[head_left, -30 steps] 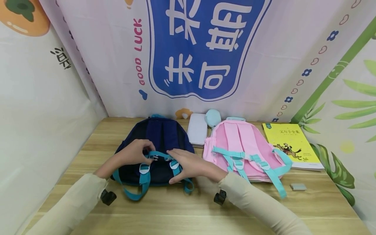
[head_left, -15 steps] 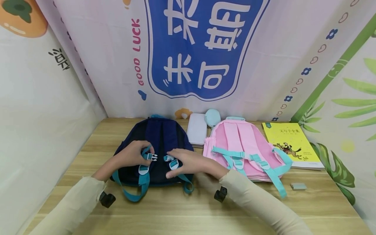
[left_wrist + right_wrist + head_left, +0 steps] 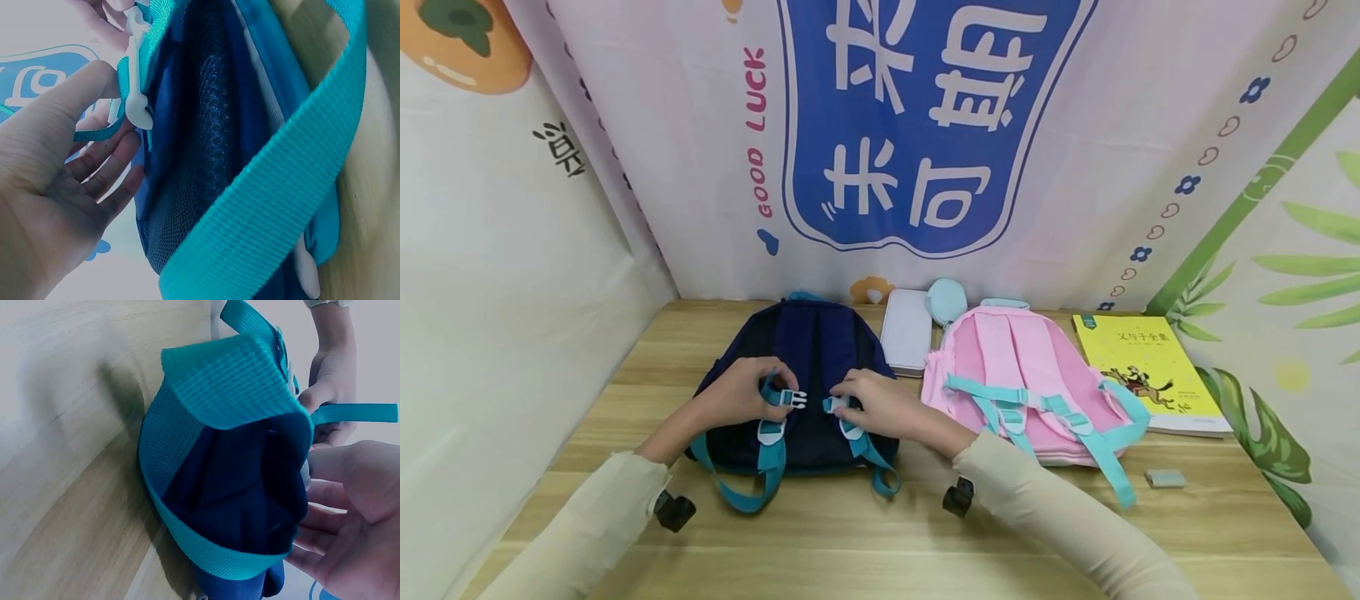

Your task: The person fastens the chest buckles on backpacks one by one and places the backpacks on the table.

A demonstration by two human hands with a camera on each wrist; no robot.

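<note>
**The dark blue backpack, lying flat with its clip apart**

The dark blue backpack [image 3: 797, 367] is laid flat on the wooden surface [image 3: 880, 533], on the left side, with its strap side facing up. Its long way runs from the person toward the back wall. Its top handle is pointed at the wall, and its bottom edge is pointed at the person. Two teal straps [image 3: 771, 467] are seen running down its back and curling onto the surface near the bottom.

The left half of the white chest clip [image 3: 795, 400] is pinched by the fingers of the left hand [image 3: 737, 398]. In the left wrist view the thumb is pressed onto the clip and the other fingers are curled under the strap. The right half of the clip [image 3: 835, 406] is pinched by the fingers of the right hand [image 3: 880, 408]. The two halves are pointed at each other, and a small gap is left between them.

A pink backpack [image 3: 1022, 383] is laid just to the right, strap side up as well, with light blue straps. A white case [image 3: 906, 342] is set between the two bags near the wall. A round pale blue pouch [image 3: 945, 300] is seen just behind it. A yellow book [image 3: 1150, 367] is laid at the far right, and a small grey eraser [image 3: 1165, 478] is set in front of it.
</note>
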